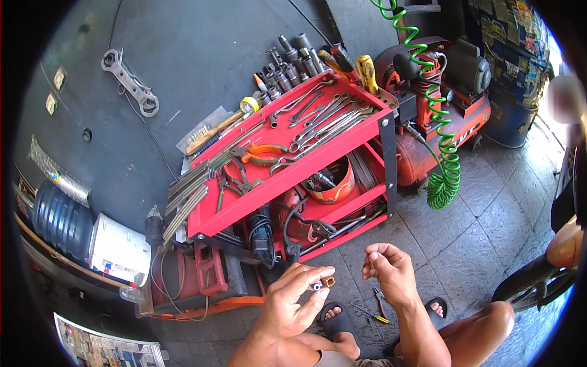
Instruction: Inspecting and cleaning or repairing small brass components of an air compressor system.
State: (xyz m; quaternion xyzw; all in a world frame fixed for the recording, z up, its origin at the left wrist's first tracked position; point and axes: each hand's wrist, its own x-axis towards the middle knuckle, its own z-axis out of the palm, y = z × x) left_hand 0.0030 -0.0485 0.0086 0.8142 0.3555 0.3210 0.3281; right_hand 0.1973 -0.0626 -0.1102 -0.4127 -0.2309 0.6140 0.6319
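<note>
Squatting on a grey tiled floor [465, 244] beside a red tool cart [287, 177] filled with wrenches, the left hand [293, 303] pinches a small brown fitting [328, 282] while the right hand [388, 269] is loosely curled, empty.

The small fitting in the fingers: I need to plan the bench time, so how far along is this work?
In hand: the left hand pinches a small brown-and-metal fitting; the right hand hovers beside it, empty. A screwdriver and pliers lie on the floor. No finished or remaining step shows.

White labelled tub [119, 249] lower left, sticker-covered blue drum [510, 37] upper right
</note>
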